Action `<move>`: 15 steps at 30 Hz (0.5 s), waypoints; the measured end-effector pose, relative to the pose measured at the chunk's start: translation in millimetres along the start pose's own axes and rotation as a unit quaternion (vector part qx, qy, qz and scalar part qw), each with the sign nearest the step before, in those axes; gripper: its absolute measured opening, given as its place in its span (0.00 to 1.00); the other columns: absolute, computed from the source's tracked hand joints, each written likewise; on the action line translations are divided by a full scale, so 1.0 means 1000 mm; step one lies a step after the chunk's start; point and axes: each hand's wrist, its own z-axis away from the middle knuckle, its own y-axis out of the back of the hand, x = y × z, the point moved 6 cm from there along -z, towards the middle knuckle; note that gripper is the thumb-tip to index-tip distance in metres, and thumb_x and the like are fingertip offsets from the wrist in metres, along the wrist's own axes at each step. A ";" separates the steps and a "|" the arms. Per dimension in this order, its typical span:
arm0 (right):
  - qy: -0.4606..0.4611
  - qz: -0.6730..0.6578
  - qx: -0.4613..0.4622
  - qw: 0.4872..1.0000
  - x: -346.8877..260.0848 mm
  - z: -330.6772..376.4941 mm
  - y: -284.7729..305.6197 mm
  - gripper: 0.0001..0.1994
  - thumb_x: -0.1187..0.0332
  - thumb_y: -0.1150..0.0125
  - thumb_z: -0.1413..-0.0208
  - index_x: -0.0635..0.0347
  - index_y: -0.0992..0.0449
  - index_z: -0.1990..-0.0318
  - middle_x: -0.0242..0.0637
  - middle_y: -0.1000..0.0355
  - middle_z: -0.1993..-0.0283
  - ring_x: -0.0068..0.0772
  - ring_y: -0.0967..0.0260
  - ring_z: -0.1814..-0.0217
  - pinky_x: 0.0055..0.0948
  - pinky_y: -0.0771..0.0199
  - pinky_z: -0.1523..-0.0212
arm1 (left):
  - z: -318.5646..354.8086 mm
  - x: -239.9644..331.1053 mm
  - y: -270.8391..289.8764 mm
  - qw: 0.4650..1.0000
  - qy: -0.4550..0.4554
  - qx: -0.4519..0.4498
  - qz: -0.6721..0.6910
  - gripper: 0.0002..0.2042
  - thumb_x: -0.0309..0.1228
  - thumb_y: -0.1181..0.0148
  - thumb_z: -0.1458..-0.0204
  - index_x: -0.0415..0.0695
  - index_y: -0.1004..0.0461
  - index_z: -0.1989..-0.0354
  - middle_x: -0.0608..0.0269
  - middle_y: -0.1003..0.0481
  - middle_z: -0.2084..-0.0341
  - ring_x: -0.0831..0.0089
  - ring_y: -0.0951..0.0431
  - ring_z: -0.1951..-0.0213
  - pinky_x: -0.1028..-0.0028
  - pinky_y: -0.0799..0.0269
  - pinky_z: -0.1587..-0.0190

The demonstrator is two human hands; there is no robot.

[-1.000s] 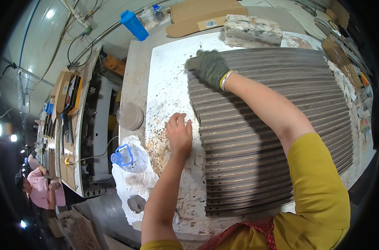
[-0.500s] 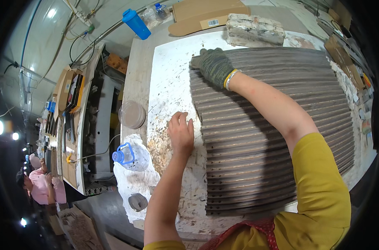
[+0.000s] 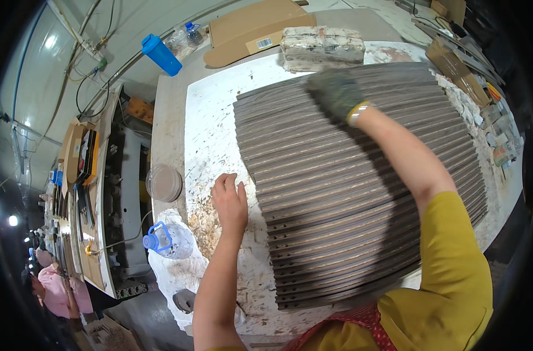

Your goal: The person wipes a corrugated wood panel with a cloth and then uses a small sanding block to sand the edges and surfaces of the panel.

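Strips: the grey-brown strips lay side by side, touching, in a broad sheet on the counter, to the right of your left hand and under your right forearm. Their left ends made a slightly stepped edge, with small dark holes in the ends nearest you.
Right hand: your gloved right hand was over the far part of the strips, inward from their far left corner. Motion blur hid the fingers, so whether they were spread or closed on something cannot be told.
Right wrist: the glove's yellow cuff met your bare forearm there.
Left hand: your bare left hand was loosely open, palm down, fingers a little bent, at the white board, just beside the strips' left edge.
Board: it lay beneath the strips, its bare left part marked with brown specks and smears.
Far side: a wrapped block stood just beyond the strips, with a flat cardboard box behind it and a blue cup farther left.
Left side: a round clear tub sat near a jug with a blue handle.
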 end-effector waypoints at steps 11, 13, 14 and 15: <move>-0.296 0.021 0.063 0.953 0.224 0.124 0.053 0.17 0.60 0.42 0.39 0.51 0.23 0.44 0.49 0.22 0.51 0.47 0.25 0.46 0.47 0.26 0.47 | -0.002 0.001 0.002 1.000 -0.008 -0.001 0.006 0.14 0.29 0.44 0.41 0.41 0.27 0.47 0.52 0.30 0.48 0.51 0.32 0.46 0.55 0.37 0.43; -0.361 -0.181 0.117 0.907 0.231 0.150 0.073 0.21 0.58 0.39 0.40 0.53 0.24 0.41 0.50 0.22 0.50 0.46 0.24 0.46 0.43 0.26 0.46 | -0.002 -0.003 -0.002 1.000 -0.003 -0.006 0.000 0.14 0.28 0.44 0.41 0.41 0.27 0.47 0.51 0.30 0.49 0.51 0.32 0.46 0.55 0.37 0.43; -0.374 -0.263 0.118 0.881 0.229 0.164 0.082 0.25 0.58 0.37 0.40 0.58 0.26 0.38 0.46 0.21 0.50 0.39 0.24 0.47 0.36 0.26 0.45 | -0.002 -0.002 -0.002 1.000 -0.020 0.013 -0.001 0.14 0.28 0.43 0.41 0.40 0.28 0.47 0.49 0.30 0.49 0.50 0.31 0.47 0.55 0.36 0.43; -0.351 -0.330 0.113 0.869 0.221 0.177 0.093 0.24 0.59 0.37 0.40 0.59 0.26 0.38 0.44 0.21 0.49 0.37 0.24 0.47 0.34 0.27 0.45 | 0.000 -0.004 -0.004 1.000 -0.024 0.009 0.000 0.14 0.28 0.44 0.41 0.39 0.28 0.47 0.49 0.30 0.49 0.49 0.31 0.47 0.55 0.36 0.43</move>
